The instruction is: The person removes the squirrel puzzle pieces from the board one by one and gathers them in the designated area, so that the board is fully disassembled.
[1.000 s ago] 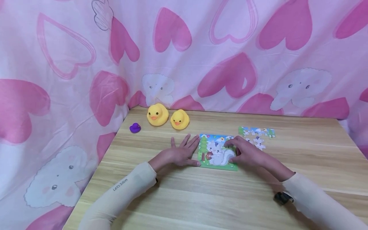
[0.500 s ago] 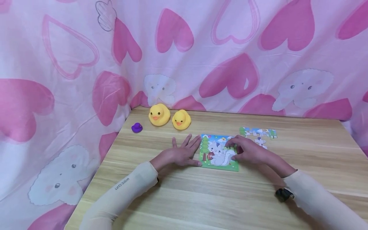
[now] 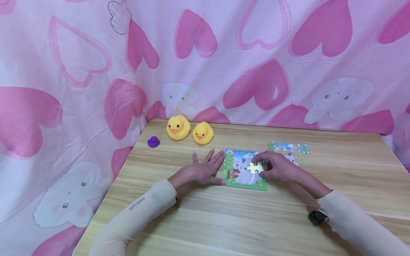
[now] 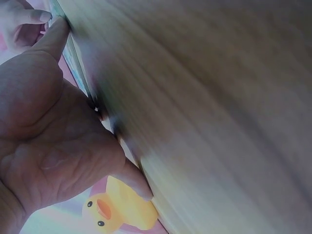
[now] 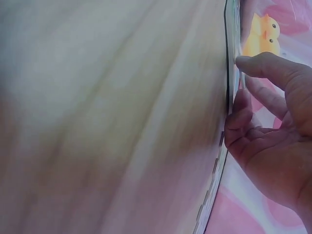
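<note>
A squirrel-picture jigsaw puzzle (image 3: 238,180) with a green lower border lies flat on the table in the head view. My left hand (image 3: 203,173) rests beside it with fingers spread, its thumb and fingertips touching the left edge. Over the puzzle's right half, my right hand (image 3: 278,166) pinches a jigsaw piece (image 3: 255,168) between thumb and fingers. The piece catches bright glare, which hides its print. In the right wrist view the right hand (image 5: 278,126) has its thumb and fingertips close to the puzzle's edge. The left wrist view shows the left palm (image 4: 53,141) from below.
Several loose jigsaw pieces (image 3: 285,147) lie behind the right hand, with another piece (image 3: 291,158) partly hidden by it. A large yellow duck (image 3: 178,128), a smaller yellow duck (image 3: 203,133) and a purple duck (image 3: 153,142) stand at the back left. A patterned pink curtain (image 3: 198,81) surrounds the wooden table.
The piece in my right hand now shines with glare, where before it blended with the picture. Both hands keep nearly the same places; the whole view has shifted slightly.
</note>
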`<state>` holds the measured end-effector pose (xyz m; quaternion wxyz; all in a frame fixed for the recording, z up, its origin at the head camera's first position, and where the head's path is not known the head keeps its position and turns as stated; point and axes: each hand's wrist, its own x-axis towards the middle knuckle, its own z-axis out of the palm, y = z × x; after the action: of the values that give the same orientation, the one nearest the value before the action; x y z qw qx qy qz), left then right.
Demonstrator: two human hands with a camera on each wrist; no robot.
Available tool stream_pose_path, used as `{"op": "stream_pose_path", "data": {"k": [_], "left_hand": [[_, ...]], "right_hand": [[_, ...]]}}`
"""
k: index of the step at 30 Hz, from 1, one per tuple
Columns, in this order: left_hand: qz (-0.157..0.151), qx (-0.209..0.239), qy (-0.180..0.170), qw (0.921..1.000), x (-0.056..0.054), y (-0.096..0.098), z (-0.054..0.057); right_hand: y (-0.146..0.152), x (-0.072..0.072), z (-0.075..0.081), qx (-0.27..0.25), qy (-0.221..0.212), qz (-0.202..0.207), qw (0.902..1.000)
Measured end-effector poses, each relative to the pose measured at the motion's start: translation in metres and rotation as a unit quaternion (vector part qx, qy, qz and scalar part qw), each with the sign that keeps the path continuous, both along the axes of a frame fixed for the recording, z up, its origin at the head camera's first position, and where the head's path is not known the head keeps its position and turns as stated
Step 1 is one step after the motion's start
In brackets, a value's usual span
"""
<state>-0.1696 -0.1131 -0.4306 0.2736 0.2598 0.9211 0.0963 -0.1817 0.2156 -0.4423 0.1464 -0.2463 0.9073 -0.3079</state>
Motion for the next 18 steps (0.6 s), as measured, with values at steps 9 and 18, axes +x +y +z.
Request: {"op": "stream_pose_path", "data": {"k": [9, 18], "left_hand": [[-0.003, -0.001, 0.002, 1.0, -0.001, -0.001, -0.003], [-0.003, -0.001, 0.004, 1.0, 0.0, 0.0, -0.003]], "right_hand": [[0.014, 0.001, 0.001, -0.046, 0.007, -0.006, 0.9989], [0.046, 0.005, 0.002, -0.051, 0.037, -0.021, 0.9978]]}}
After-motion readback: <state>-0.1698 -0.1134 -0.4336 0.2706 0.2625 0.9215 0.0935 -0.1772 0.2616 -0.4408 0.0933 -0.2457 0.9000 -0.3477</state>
